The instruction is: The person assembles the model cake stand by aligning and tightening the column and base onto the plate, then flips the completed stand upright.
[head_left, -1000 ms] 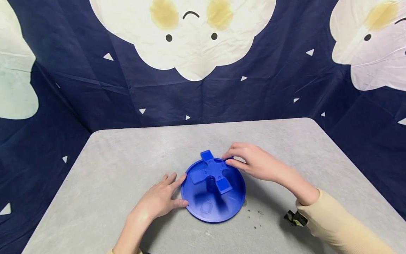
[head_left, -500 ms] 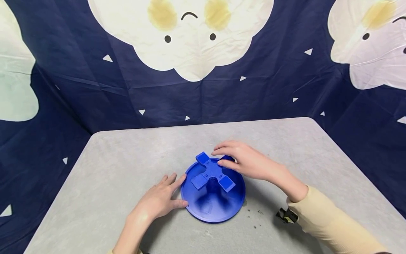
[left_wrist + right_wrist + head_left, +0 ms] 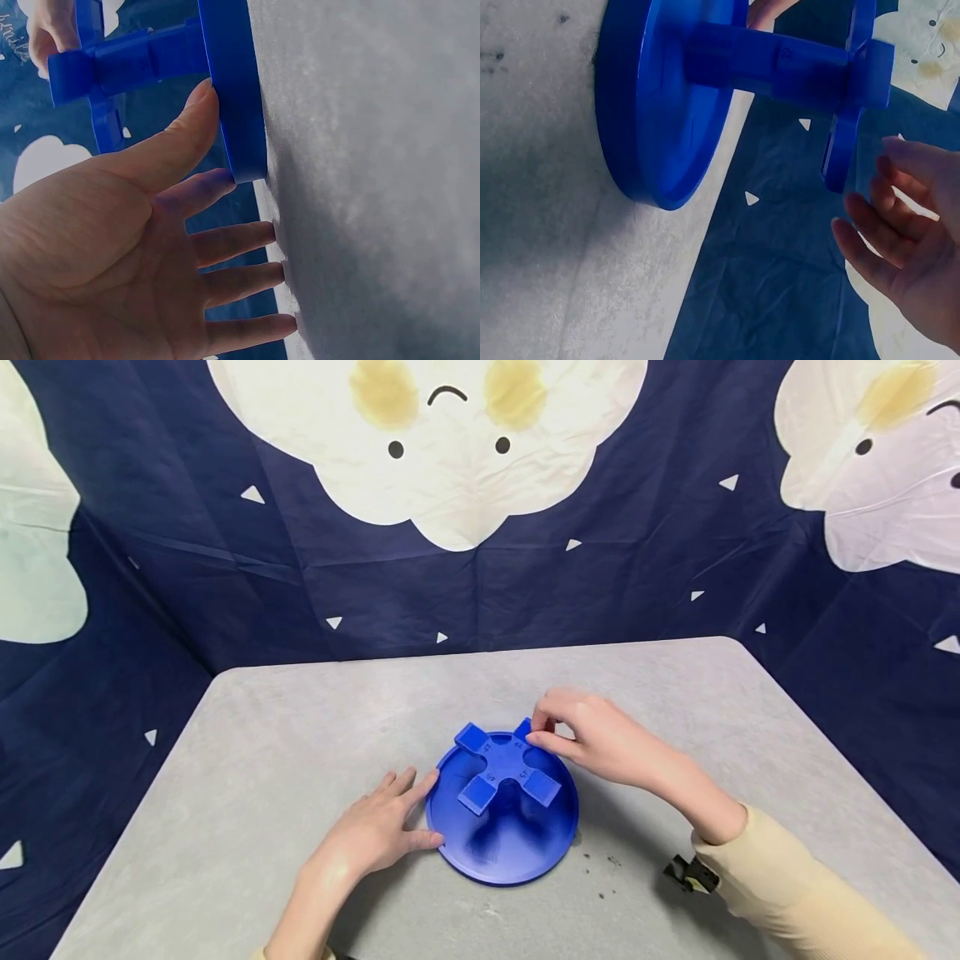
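Observation:
A blue plastic stand has a round, rimmed base [image 3: 502,860] on the table, an upright post [image 3: 142,60] and a cross-shaped top [image 3: 506,762] with raised arm ends and small printed numbers. My left hand [image 3: 375,831] is at the left side of the base, thumb and index finger touching its rim and the other fingers spread on the table. My right hand [image 3: 600,735] is beside the far right arm of the cross, fingers loosely bent. In the right wrist view, its fingertips [image 3: 847,225] lie close to an arm's end, the thumb apart from it.
The grey table [image 3: 300,735] has rounded far corners. A dark blue cloth [image 3: 390,585] with white cloud faces hangs behind it. Small dark specks [image 3: 600,895] mark the tabletop right of the base. A small black device [image 3: 692,874] is at the right sleeve.
The cross-shaped top has turned on its post while the base stayed in place. My right hand moved left, then back right to the far right arm. My left hand stayed still.

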A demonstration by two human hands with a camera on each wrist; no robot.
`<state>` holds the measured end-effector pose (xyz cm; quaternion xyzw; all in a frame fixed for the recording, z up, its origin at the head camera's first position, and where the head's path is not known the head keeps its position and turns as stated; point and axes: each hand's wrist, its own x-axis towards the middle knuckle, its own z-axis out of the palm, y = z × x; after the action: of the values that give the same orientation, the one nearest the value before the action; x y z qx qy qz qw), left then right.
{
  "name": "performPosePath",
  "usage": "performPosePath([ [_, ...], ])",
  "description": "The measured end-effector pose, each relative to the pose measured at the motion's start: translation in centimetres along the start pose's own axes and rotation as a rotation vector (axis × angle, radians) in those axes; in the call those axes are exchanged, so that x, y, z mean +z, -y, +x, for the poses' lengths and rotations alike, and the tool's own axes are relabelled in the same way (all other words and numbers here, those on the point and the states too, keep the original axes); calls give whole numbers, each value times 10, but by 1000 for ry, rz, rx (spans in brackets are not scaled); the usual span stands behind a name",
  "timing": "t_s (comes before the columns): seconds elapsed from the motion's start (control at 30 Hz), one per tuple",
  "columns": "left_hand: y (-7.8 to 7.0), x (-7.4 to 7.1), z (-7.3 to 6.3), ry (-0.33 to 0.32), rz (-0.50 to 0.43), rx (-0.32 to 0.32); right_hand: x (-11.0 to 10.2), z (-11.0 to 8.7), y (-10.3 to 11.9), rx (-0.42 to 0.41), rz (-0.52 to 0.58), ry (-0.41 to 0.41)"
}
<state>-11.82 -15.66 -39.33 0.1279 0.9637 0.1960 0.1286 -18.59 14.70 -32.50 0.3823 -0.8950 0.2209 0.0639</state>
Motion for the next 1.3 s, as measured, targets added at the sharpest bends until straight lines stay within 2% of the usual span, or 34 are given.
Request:
performPosePath([
  [0.1, 1, 0, 0, -1, -1, -1, 2, 1, -1, -28, -9, -7],
  [0.2, 0, 0, 0, 2, 0, -3, 3, 2, -3, -55, -3, 36],
  [0.37, -1, -1, 1, 3, 3, 0, 2, -2, -3, -36, 28, 95],
  [0.53, 0, -1, 0, 4, -1, -3, 1, -3, -2, -8, 18, 56],
  [0.67, 1, -1, -1, 1, -2, -1, 3, 0, -2, -20, -14, 5],
  [0.83, 2, 0, -1, -3, -2, 1, 5, 2, -4, -57, -21, 40],
  [1.03, 0, -1, 0, 0, 0, 1, 5, -1, -5, -27, 8, 94],
  [1.17, -1, -1, 1, 10, 2, -10, 5, -3, -4, -10, 7, 83],
  [1.3, -1, 0, 1, 15, 9, -17, 5, -2, -3, 2, -22, 35],
])
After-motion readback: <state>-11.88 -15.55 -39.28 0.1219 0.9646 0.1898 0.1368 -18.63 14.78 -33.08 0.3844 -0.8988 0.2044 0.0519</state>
